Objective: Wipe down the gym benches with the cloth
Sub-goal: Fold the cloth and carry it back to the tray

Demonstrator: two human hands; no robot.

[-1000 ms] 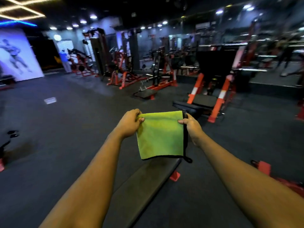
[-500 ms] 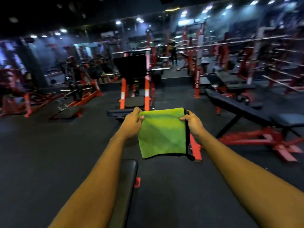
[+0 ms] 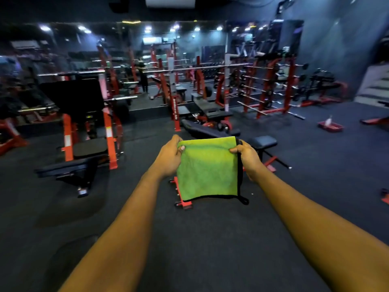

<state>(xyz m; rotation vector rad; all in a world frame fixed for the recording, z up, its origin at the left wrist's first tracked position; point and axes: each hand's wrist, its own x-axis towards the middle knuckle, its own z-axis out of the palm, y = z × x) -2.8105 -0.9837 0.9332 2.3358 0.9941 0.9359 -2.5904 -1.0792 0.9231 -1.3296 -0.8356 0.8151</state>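
Your left hand (image 3: 168,160) and right hand (image 3: 249,159) are bare, as are your left forearm (image 3: 126,218) and right forearm (image 3: 305,211) along their visible length; your left thumbnail (image 3: 182,147) is short.

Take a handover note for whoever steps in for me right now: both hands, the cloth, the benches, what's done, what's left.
Hands: the left hand pinches the top left corner of the green cloth, the right hand the top right.
Cloth: hangs spread in the air, touching no bench.
Benches: a black bench right behind it, a flat bench to the left.
Done: no wiping shows. Left: every bench.
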